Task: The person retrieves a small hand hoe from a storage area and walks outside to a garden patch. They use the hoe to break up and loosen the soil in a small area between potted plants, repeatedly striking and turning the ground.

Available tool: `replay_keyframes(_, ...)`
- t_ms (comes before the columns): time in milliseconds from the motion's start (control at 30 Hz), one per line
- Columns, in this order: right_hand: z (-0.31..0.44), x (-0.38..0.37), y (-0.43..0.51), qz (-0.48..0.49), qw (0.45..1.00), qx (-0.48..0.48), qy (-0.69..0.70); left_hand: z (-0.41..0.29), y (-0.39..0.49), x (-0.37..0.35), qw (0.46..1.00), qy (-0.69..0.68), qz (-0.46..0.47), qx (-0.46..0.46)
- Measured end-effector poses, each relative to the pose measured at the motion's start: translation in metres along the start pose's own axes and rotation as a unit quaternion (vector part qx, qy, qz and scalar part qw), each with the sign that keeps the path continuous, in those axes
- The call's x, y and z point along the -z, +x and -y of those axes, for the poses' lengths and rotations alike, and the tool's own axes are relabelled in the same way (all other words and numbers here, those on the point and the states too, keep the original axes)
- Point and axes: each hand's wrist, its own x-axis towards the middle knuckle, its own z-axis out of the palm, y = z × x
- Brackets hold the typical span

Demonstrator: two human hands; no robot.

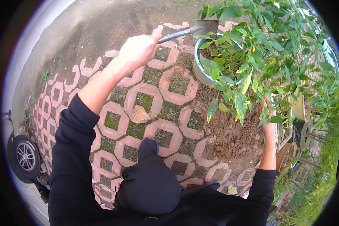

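Note:
My left hand (139, 50) is closed around the bluish shaft of a shovel (175, 35), whose metal blade lies by the far rim of a round plant pot (199, 66). Soil and a leafy green plant (240, 56) fill the pot, with foliage spreading to the right. My right hand (268, 110) is at the right among the leaves, beside the plant; its fingers are largely hidden, so what they hold cannot be told. A heap of loose brown soil (231, 132) lies on the pavers between the pot and my right forearm.
Pink octagonal pavers (144, 99) with moss and a dry leaf (139, 114) cover the ground around my feet. A white wall (31, 36) curves along the left, above a vehicle wheel (25, 156). More planters, including a yellowish one (301, 107), and greenery stand at the right.

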Motion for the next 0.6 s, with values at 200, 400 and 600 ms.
replay_keyframes(200,0.022,-0.008,0.036,0.003,0.975,0.14,-0.174,0.021,-0.012,-0.013,0.995,-0.047,-0.057,-0.06)
replay_keyframes(400,0.023,-0.003,0.087,0.148,0.972,0.095,0.156,0.006,0.011,-0.01,0.993,-0.066,0.048,-0.084)
replay_keyframes(600,-0.047,-0.004,0.088,0.05,0.994,0.031,0.098,0.021,0.018,0.005,0.989,-0.01,-0.049,-0.142)
